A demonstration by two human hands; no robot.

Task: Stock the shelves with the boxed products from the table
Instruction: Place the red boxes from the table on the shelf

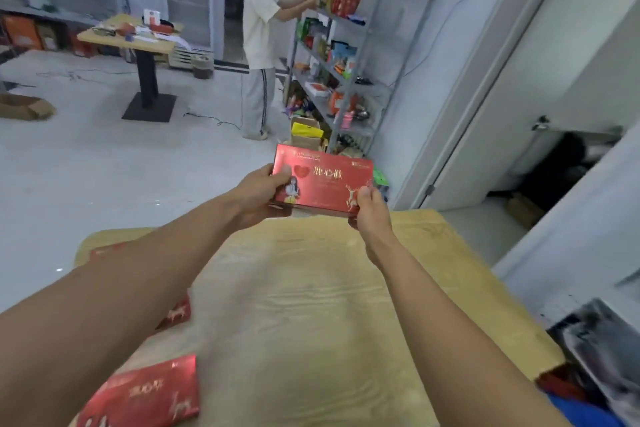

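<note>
Grip of left hand (263, 194) and right hand (369, 204) is clamped on the box (322, 180) ends beyond the worktop (311, 305); edge holds could slip.

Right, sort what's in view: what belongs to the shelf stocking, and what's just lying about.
Job in hand:
- red box, held by left hand and right hand
- near red box and arm-covered red box on the wooden table
- grey shelf unit

Lying about:
- cardboard box on the floor
- cluttered far table
- small bin
</note>
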